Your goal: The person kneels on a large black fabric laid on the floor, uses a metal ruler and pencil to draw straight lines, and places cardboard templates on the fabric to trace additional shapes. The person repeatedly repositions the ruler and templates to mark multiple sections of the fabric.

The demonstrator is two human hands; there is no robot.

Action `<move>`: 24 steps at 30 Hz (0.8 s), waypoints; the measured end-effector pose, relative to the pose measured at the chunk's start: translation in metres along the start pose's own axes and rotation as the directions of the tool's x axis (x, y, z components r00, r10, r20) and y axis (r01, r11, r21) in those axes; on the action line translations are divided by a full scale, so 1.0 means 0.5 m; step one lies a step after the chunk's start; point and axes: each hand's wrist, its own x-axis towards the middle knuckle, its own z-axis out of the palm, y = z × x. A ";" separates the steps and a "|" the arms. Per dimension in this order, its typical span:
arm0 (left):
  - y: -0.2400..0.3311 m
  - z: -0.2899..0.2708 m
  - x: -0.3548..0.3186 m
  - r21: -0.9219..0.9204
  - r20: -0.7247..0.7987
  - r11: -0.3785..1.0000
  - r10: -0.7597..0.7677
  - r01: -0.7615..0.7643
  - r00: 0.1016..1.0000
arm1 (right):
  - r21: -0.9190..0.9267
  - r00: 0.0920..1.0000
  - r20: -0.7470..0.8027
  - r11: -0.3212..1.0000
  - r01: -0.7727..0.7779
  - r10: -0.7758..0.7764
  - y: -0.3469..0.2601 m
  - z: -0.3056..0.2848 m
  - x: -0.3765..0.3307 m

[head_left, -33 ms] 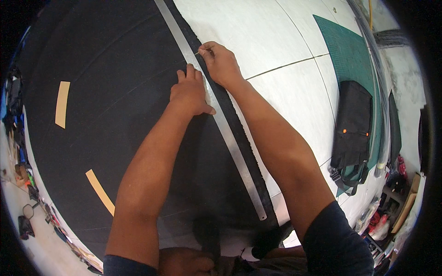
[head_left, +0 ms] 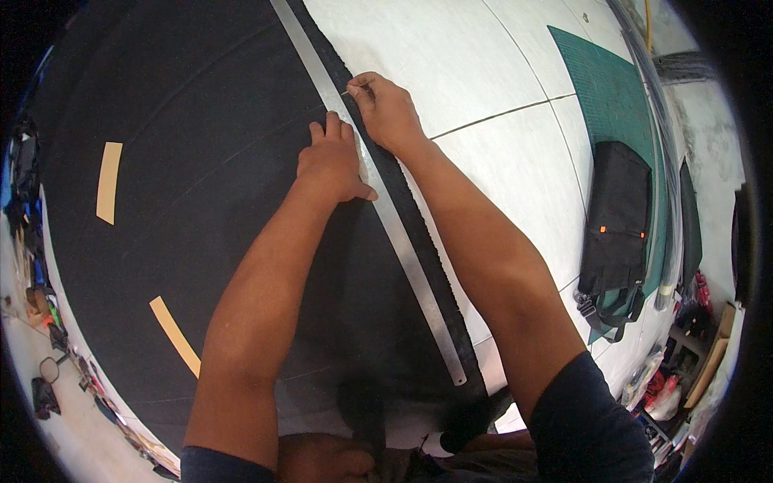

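Note:
A long metal ruler (head_left: 412, 270) lies slantwise along the right border of a large sheet of black cloth (head_left: 201, 137). Pressing down on the ruler and the cloth beside it, my left hand (head_left: 332, 159) is open, its fingers stretched forward and its thumb on the metal. My right hand (head_left: 385, 109) is closed in a pinch at the cloth's right edge, just past the ruler. A thin pale tip (head_left: 346, 92) shows at its fingertips and points toward the ruler; what kind of thing it is I cannot make out.
Two tan strips (head_left: 109, 183) lie on the cloth at the left. White floor tiles (head_left: 491, 185) border the cloth. To the right, a black bag (head_left: 616, 217) rests on a green cutting mat (head_left: 596, 88). Clutter lines both far sides.

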 end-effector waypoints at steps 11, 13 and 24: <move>-0.001 0.003 0.014 -0.038 -0.040 0.999 -0.005 0.003 0.999 | -0.109 0.991 0.093 0.988 0.111 -0.101 0.014 0.000 0.012; 0.000 0.004 0.014 -0.033 -0.037 0.999 -0.008 0.007 0.999 | -0.149 0.980 0.126 0.974 0.172 -0.154 0.015 -0.006 0.012; -0.002 0.010 0.016 -0.021 -0.133 0.999 -0.027 0.024 0.991 | -0.234 0.875 0.470 0.939 0.254 -0.120 0.041 -0.189 -0.377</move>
